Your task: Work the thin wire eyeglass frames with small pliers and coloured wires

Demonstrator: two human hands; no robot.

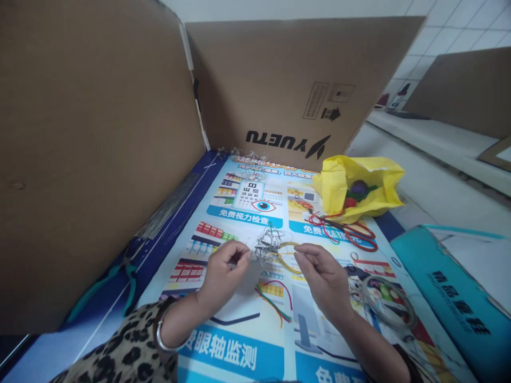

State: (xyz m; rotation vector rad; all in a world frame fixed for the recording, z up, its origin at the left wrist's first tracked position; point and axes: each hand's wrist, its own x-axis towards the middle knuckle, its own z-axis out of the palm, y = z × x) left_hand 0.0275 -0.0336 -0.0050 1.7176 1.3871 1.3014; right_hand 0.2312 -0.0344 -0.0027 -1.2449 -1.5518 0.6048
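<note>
My left hand (pixel 225 268) is closed in a pinch at the left side of a tangle of thin silvery wire (pixel 266 242); what its fingertips hold is too fine to make out. Across from it, my right hand (pixel 325 279) pinches a thin yellow cord (pixel 284 261), which curves in a loop beside the tangle. Short red, green and orange strands (pixel 275 306) lie on the printed sheet (pixel 247 276) below, between my hands. A coil of pale wire (pixel 411 314) rests to the right of my right forearm.
A yellow bag (pixel 333 186) with coloured balls inside stands at the back right, with red-handled scissors (pixel 361 236) before it. Teal-handled pliers (pixel 130 282) and straight wires (pixel 167 207) lie left. Cardboard walls (pixel 279 69) rise behind and left; a teal box (pixel 439 298) stands right.
</note>
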